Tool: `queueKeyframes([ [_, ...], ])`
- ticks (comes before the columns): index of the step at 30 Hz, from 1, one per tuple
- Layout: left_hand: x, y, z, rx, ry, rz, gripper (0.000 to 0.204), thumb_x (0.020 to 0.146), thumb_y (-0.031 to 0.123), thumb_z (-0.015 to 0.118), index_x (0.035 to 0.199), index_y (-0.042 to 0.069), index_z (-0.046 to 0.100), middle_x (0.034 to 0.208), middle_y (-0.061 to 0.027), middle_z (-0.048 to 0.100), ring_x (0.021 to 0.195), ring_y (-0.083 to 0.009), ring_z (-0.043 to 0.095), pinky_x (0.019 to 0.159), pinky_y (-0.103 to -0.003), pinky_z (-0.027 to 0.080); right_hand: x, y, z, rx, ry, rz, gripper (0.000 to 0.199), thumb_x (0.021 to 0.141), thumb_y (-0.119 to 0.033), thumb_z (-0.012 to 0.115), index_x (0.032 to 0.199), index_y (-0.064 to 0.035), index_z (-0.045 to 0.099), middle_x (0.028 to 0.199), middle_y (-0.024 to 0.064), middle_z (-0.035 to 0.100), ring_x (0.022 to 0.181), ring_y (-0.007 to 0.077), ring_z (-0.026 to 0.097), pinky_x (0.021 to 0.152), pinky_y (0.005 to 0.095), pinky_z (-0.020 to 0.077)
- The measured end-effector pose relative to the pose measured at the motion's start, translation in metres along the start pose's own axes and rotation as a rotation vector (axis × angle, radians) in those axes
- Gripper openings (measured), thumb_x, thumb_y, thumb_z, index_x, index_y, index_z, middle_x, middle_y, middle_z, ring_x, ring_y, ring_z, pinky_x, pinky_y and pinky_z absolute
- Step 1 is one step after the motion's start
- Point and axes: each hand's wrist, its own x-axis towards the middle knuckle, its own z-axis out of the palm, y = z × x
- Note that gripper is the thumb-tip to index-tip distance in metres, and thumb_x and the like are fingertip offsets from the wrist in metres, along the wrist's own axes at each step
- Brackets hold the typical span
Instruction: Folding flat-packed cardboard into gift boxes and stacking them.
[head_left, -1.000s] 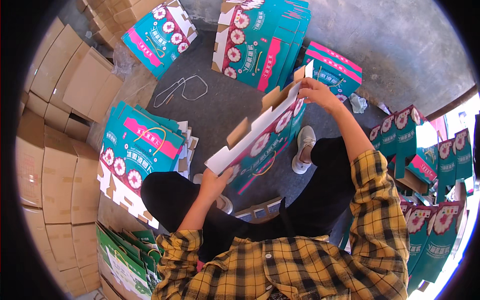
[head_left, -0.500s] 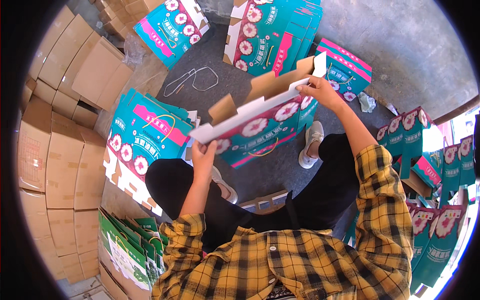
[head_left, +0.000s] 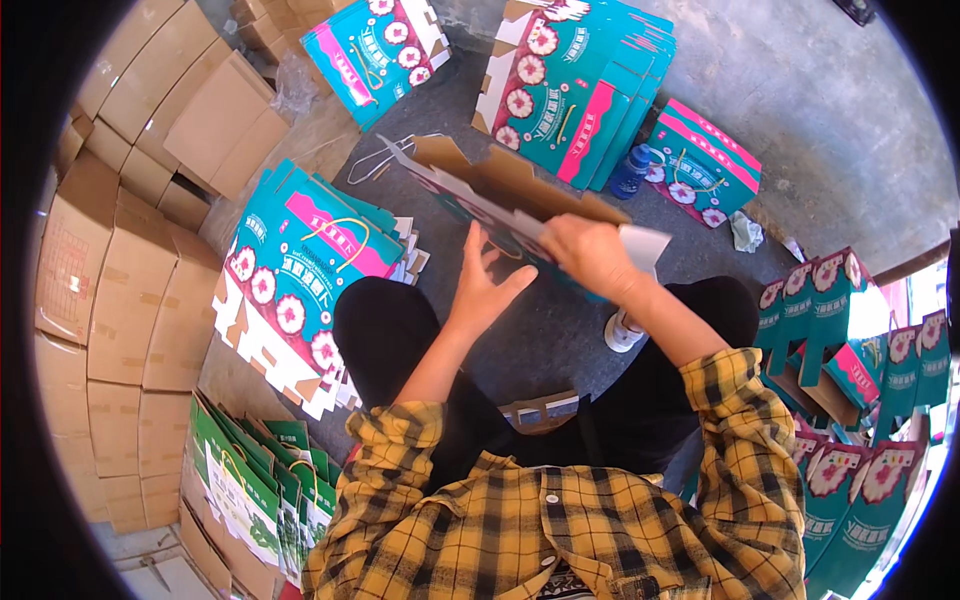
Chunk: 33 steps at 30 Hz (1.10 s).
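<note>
Between my knees and the far stacks, a teal gift carton [head_left: 525, 190] with brown inside flaps is tilted, its open flapped side up. My right hand [head_left: 595, 255] is closed on its near edge, by the white end flap. My left hand [head_left: 485, 285] is open beside the carton's near face, thumb and fingers apart; whether the fingertips touch it I cannot tell. To the left lies a fanned stack of flattened teal cartons [head_left: 285, 265] with yellow cord handles.
Far off stand another carton stack [head_left: 560, 95], a single teal carton [head_left: 385, 60], and a folded-up one [head_left: 700, 165] beside a blue bottle [head_left: 630, 172]. Brown boxes [head_left: 115, 260] rise at left, green cartons [head_left: 245, 480] at lower left. More teal cartons [head_left: 835, 480] stand at right.
The carton has swung round and tipped, its left end now farther away. My left hand has let go of its left corner; my right hand has moved down and left along with it.
</note>
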Motion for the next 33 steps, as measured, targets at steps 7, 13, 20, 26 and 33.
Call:
queueKeyframes([
  [7, 0.013, 0.003, 0.026, -0.092, 0.190, -0.012, 0.094, 0.084, 0.034, 0.069, 0.145, -0.009, 0.012, 0.145, -0.0262, 0.028, 0.128, -0.0326, 0.041, 0.106, -0.040, 0.036, -0.010, -0.036, 0.015, 0.019, -0.291, 0.098, 0.016, 0.084, -0.018, 0.060, 0.087, -0.0037, 0.055, 0.080, 0.0135, 0.062, 0.074, 0.0323, 0.064, 0.062, 0.0416, 0.0517],
  [13, 0.021, -0.007, 0.007, -0.326, 0.156, -0.159, 0.063, 0.083, 0.014, 0.056, 0.139, -0.004, 0.033, 0.131, -0.0181, 0.048, 0.122, -0.0249, 0.047, 0.102, -0.035, 0.037, 0.019, -0.023, -0.028, 0.050, -0.349, -0.076, 0.026, 0.082, -0.023, 0.065, 0.097, -0.0030, 0.057, 0.089, 0.0149, 0.061, 0.088, 0.0332, 0.061, 0.074, 0.0433, 0.0492],
  [20, 0.021, 0.001, -0.017, -0.267, 0.122, -0.366, 0.041, 0.081, 0.007, 0.052, 0.120, -0.004, 0.050, 0.109, -0.0132, 0.060, 0.096, -0.0205, 0.061, 0.082, -0.032, 0.048, 0.044, 0.028, -0.033, 0.000, -0.426, 0.362, 0.053, 0.076, -0.051, 0.068, 0.089, 0.0005, 0.063, 0.094, 0.0200, 0.065, 0.094, 0.0354, 0.062, 0.081, 0.0425, 0.0492],
  [26, 0.053, 0.016, -0.040, -0.218, 0.102, -0.630, 0.039, 0.081, 0.010, 0.054, 0.118, -0.003, 0.051, 0.103, -0.0153, 0.062, 0.087, -0.0228, 0.065, 0.071, -0.039, 0.055, 0.065, 0.023, -0.002, 0.325, -0.845, 0.386, 0.064, 0.079, -0.052, 0.057, 0.112, 0.0030, 0.062, 0.107, 0.0253, 0.064, 0.102, 0.0352, 0.063, 0.087, 0.0407, 0.0488],
  [33, 0.065, -0.028, -0.037, 0.034, 0.264, -0.205, 0.037, 0.076, 0.006, 0.055, 0.112, -0.002, 0.056, 0.100, -0.0133, 0.063, 0.089, -0.0234, 0.063, 0.076, -0.033, 0.050, 0.064, 0.009, 0.020, 0.216, -0.690, 0.281, 0.043, 0.084, -0.031, 0.049, 0.112, 0.0001, 0.060, 0.104, 0.0244, 0.064, 0.096, 0.0394, 0.063, 0.086, 0.0482, 0.0483],
])
